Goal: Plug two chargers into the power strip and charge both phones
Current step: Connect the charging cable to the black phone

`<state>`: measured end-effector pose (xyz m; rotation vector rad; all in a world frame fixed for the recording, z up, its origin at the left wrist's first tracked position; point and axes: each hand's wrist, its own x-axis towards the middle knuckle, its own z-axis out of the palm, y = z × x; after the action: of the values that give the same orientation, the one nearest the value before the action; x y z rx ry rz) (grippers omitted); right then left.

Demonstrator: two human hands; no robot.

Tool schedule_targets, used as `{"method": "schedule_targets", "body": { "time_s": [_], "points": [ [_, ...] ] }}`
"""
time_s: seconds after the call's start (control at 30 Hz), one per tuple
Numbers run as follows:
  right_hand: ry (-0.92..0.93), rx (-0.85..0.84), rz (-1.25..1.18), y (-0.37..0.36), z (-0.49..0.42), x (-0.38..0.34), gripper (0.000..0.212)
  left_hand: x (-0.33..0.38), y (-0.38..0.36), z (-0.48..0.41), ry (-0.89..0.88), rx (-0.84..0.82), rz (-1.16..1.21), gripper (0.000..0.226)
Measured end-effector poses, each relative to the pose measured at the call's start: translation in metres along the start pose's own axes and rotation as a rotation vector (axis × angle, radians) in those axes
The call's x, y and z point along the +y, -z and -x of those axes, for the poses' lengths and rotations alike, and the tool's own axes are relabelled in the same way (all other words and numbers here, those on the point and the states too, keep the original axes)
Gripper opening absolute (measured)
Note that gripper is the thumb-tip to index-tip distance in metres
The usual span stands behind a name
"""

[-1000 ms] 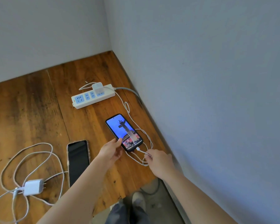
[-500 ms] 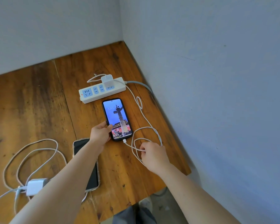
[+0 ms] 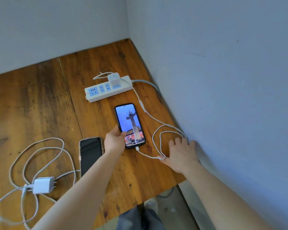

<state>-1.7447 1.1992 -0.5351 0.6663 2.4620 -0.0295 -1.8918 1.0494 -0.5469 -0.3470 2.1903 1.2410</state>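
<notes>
A white power strip [image 3: 96, 93] lies at the back of the wooden table with one white charger [image 3: 113, 79] plugged into it. Its cable [image 3: 150, 114] loops to the right and ends in the bottom of a lit phone [image 3: 129, 121]. My left hand [image 3: 115, 140] grips that phone's lower left edge. My right hand [image 3: 181, 155] rests on the cable loops beside the wall, fingers spread, the thumb pressing the cable. A second phone [image 3: 90, 153], its screen dark, lies left of my left arm. The second charger [image 3: 42, 185] lies unplugged at the front left with its coiled cable [image 3: 40, 151].
The table [image 3: 40, 100] stands in a corner, with grey walls behind and to the right. Its front edge runs under my arms; below it I see the floor, my legs and a shoe [image 3: 150, 205]. The strip's grey cord [image 3: 150, 83] runs toward the right wall.
My left hand has slid the lit phone toward the power strip and straightened it. My right hand has pushed the cable loops right, toward the wall, and its fingers have spread.
</notes>
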Motion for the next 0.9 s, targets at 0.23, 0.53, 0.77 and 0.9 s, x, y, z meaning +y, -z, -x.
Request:
{"method": "schedule_targets", "body": {
  "time_s": [0.23, 0.53, 0.77, 0.9],
  "points": [
    [0.12, -0.039, -0.169, 0.01, 0.017, -0.004, 0.062, -0.009, -0.005, 0.021, -0.067, 0.053, -0.111, 0.053],
    [0.282, 0.019, -0.279, 0.057, 0.045, -0.062, 0.054, -0.018, 0.07, 0.068, -0.2, 0.192, -0.236, 0.046],
    [0.465, -0.005, -0.289, 0.073, 0.07, -0.174, 0.044, -0.083, 0.169, 0.087, -0.262, 0.437, -0.338, 0.041],
    [0.544, -0.048, -0.257, 0.06, 0.079, -0.249, 0.039, -0.135, 0.231, 0.086, -0.232, 0.529, -0.481, 0.048]
  ]
}}
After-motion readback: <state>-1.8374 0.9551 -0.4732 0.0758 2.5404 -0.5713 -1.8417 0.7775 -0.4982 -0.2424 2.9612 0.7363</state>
